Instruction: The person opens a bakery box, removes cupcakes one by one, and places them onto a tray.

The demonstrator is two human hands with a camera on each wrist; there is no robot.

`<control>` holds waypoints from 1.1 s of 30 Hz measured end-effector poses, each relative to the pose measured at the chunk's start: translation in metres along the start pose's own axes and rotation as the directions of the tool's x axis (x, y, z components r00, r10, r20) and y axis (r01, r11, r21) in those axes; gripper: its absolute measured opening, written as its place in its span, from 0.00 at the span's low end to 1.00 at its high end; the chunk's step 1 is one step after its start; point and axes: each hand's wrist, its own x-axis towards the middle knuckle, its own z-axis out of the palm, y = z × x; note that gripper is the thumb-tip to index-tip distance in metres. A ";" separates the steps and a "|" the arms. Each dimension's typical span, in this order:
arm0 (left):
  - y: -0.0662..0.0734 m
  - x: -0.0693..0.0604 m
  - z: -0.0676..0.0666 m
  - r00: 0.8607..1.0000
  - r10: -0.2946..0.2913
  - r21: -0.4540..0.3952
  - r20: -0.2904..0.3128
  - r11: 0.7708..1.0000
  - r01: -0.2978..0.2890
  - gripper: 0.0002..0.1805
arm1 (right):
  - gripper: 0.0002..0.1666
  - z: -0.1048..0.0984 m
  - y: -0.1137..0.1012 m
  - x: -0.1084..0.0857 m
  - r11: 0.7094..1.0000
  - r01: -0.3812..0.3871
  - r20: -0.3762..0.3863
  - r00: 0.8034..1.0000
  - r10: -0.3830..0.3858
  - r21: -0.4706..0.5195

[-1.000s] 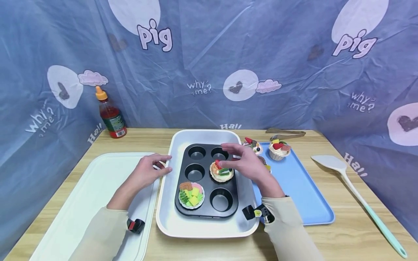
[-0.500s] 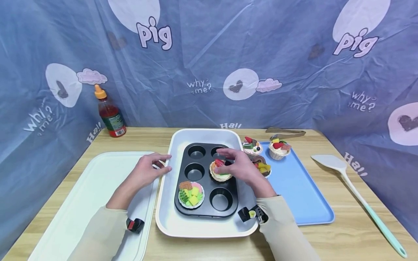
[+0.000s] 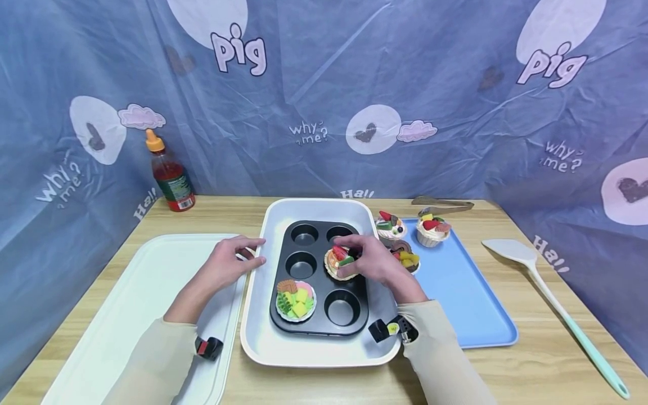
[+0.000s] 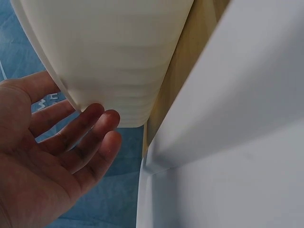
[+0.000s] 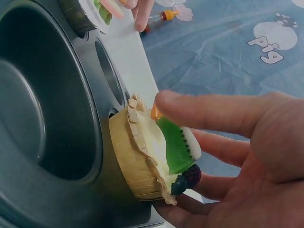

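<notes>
In the head view, a black muffin tin [image 3: 321,298] lies in a white tray [image 3: 304,354]. My right hand [image 3: 377,261] curls its thumb and fingers round a fruit-topped tart [image 3: 335,267] at the tin's middle-right cup. The right wrist view shows that tart [image 5: 135,161] slightly tilted, with the thumb over its topping and fingers at its far side. Another tart [image 3: 296,302] sits in the front-left cup. My left hand [image 3: 228,264] touches the white tray's left rim, fingers loosely bent; in the left wrist view this hand [image 4: 52,147] is at the rim's outside.
A pale tray [image 3: 147,298] lies at the left, a blue tray [image 3: 455,292] at the right with several tarts, one of them at its back [image 3: 432,232]. Beyond stand a sauce bottle [image 3: 174,183] and tongs [image 3: 445,207]. A spatula [image 3: 547,298] rests at the far right.
My right hand has lowered and closed round the tart at the middle-right cup, uncovering more of the tarts on the blue tray. The left hand has stayed at the rim.
</notes>
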 end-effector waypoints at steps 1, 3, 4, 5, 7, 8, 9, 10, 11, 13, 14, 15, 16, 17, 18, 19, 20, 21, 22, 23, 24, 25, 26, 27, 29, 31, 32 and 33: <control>0.000 0.000 0.000 1.000 0.000 0.002 0.000 1.000 0.000 0.23 | 0.39 0.000 0.000 0.000 1.000 0.002 -0.001 1.000 -0.002 -0.006; -0.001 0.000 0.000 1.000 0.001 0.003 -0.001 1.000 -0.001 0.23 | 0.39 0.000 0.000 0.001 1.000 0.003 -0.003 1.000 -0.004 -0.015; -0.001 0.000 0.000 1.000 0.004 0.001 -0.001 1.000 -0.004 0.23 | 0.39 0.000 0.000 0.001 1.000 0.003 -0.005 1.000 -0.003 -0.020; -0.001 0.000 0.000 1.000 0.006 0.000 -0.002 1.000 -0.006 0.23 | 0.39 0.000 0.001 0.001 1.000 0.001 -0.007 1.000 -0.001 -0.024; -0.001 0.001 0.000 1.000 0.011 -0.003 -0.003 1.000 -0.011 0.23 | 0.38 0.000 0.001 0.002 1.000 -0.004 -0.008 1.000 0.004 -0.030; -0.001 0.001 0.000 1.000 0.014 -0.004 -0.004 1.000 -0.014 0.23 | 0.38 0.000 0.001 0.002 0.999 -0.008 -0.008 1.000 0.008 -0.033; -0.002 0.001 0.000 1.000 0.016 -0.006 -0.004 1.000 -0.016 0.23 | 0.38 0.000 0.002 0.003 0.999 -0.011 -0.008 1.000 0.011 -0.038; -0.001 0.001 0.000 1.000 0.016 -0.006 -0.003 1.000 -0.016 0.23 | 0.37 0.000 0.002 0.003 0.999 -0.014 -0.008 1.000 0.013 -0.042; -0.001 0.001 0.000 1.000 0.016 -0.005 -0.003 1.000 -0.016 0.23 | 0.37 0.000 0.002 0.003 0.999 -0.018 -0.007 1.000 0.018 -0.045; -0.001 0.002 0.000 1.000 0.013 -0.007 -0.001 1.000 -0.013 0.23 | 0.37 0.000 0.003 0.003 0.999 -0.022 -0.006 1.000 0.021 -0.048; -0.001 0.002 0.000 1.000 0.011 -0.007 0.000 1.000 -0.011 0.23 | 0.36 0.000 0.003 0.003 0.998 -0.021 -0.006 1.000 0.021 -0.052; -0.001 0.002 0.000 1.000 0.009 -0.007 0.001 1.000 -0.009 0.23 | 0.36 -0.001 0.003 0.003 0.998 -0.018 -0.005 1.000 0.018 -0.053; -0.001 0.002 0.000 1.000 0.007 -0.006 0.001 1.000 -0.007 0.23 | 0.36 -0.001 0.003 0.002 0.998 -0.015 -0.004 1.000 0.015 -0.054; -0.001 0.002 0.000 1.000 0.006 -0.007 0.001 1.000 -0.006 0.23 | 0.36 -0.001 0.003 0.002 0.998 -0.012 -0.004 1.000 0.012 -0.055; -0.001 0.002 0.000 1.000 0.004 -0.006 0.001 1.000 -0.004 0.23 | 0.35 -0.001 0.003 0.002 0.998 -0.005 -0.003 1.000 0.005 -0.058; -0.001 0.002 0.000 1.000 0.003 -0.005 0.001 1.000 -0.003 0.23 | 0.35 -0.001 0.003 0.002 0.998 -0.002 -0.003 1.000 0.001 -0.059; -0.001 0.002 0.000 1.000 0.001 -0.004 0.000 1.000 -0.001 0.23 | 0.35 -0.001 0.003 0.002 0.998 0.002 -0.003 1.000 -0.003 -0.061; 0.000 0.003 0.000 1.000 0.000 -0.003 0.000 1.000 0.000 0.23 | 0.35 -0.001 0.004 0.001 0.998 0.005 -0.002 1.000 -0.005 -0.062; 0.000 0.003 0.000 1.000 -0.001 -0.001 -0.001 1.000 0.001 0.23 | 0.35 -0.001 0.004 0.001 0.998 0.006 -0.003 1.000 -0.006 -0.062; 0.000 0.003 0.000 1.000 -0.002 0.000 -0.001 1.000 0.002 0.23 | 0.35 -0.001 0.004 0.001 0.998 0.009 -0.002 1.000 -0.009 -0.065; 0.000 0.003 0.001 1.000 -0.003 0.001 0.000 1.000 0.003 0.23 | 0.35 -0.001 0.004 0.001 0.998 0.011 -0.002 1.000 -0.011 -0.067; 0.000 0.002 0.001 1.000 -0.004 0.001 0.001 1.000 0.004 0.23 | 0.35 -0.001 0.004 0.000 0.997 0.011 -0.001 1.000 -0.011 -0.070; 0.000 0.002 0.001 1.000 -0.004 0.001 0.001 1.000 0.004 0.23 | 0.34 -0.001 0.004 0.000 0.997 0.013 0.001 1.000 -0.013 -0.076; 0.000 0.002 0.001 1.000 -0.006 0.000 0.001 1.000 0.006 0.23 | 0.34 -0.001 0.004 0.000 0.997 0.016 0.002 1.000 -0.016 -0.080; 0.000 0.002 0.001 1.000 -0.009 -0.003 0.003 1.000 0.009 0.23 | 0.34 -0.001 0.004 -0.001 0.996 0.019 0.004 1.000 -0.019 -0.088; 0.000 0.002 0.001 1.000 -0.014 -0.007 0.006 1.000 0.014 0.23 | 0.34 0.000 0.003 -0.001 0.996 0.012 0.003 1.000 -0.012 -0.087; 0.000 0.001 0.000 1.000 -0.016 -0.009 0.007 1.000 0.016 0.24 | 0.34 0.000 0.003 -0.001 0.996 0.010 0.002 1.000 -0.009 -0.089; 0.000 0.001 0.000 1.000 -0.018 -0.011 0.008 1.000 0.019 0.24 | 0.34 0.000 0.003 -0.001 0.996 0.008 0.002 1.000 -0.008 -0.090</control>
